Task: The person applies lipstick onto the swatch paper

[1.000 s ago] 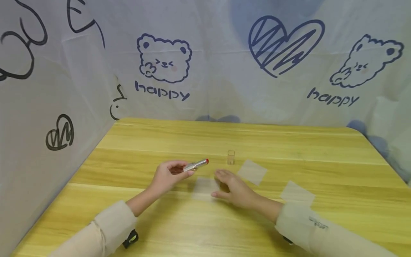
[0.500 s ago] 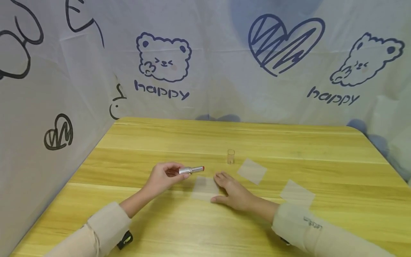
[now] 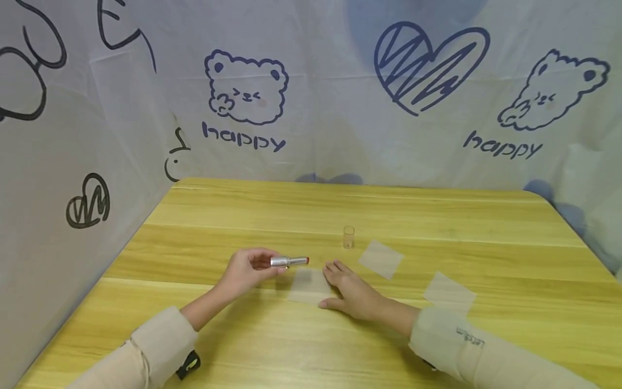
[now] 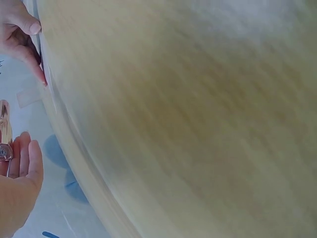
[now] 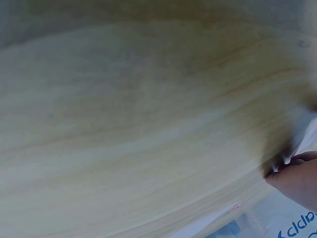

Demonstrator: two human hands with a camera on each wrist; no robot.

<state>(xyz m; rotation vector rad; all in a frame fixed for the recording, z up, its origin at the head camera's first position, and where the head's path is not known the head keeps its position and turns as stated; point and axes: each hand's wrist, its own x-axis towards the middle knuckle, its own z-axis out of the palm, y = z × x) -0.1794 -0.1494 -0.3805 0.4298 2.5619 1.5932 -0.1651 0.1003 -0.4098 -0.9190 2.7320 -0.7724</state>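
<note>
My left hand (image 3: 245, 270) pinches an uncapped silver lipstick (image 3: 286, 261) between thumb and fingers. Its red tip points right, nearly level, above a whitish square of paper (image 3: 305, 287). In the left wrist view the lipstick (image 4: 5, 130) shows at the left edge, with the left hand (image 4: 19, 196) beside it. My right hand (image 3: 357, 292) rests on the right side of that paper, its fingers extended and the thumb apart. Only part of the right hand (image 5: 296, 181) appears in the right wrist view. Beyond the hands, a small clear cap (image 3: 349, 237) stands upright.
Two more whitish paper squares (image 3: 381, 259) lie to the right, the farther paper square (image 3: 449, 292) close to the right sleeve. The wood-grain table (image 3: 233, 216) meets a white cloth backdrop (image 3: 330, 124) with drawings behind and at left.
The lipstick has come down and left a little, turning from tilted upward to almost level. My right hand has flattened onto the paper, then stayed still.
</note>
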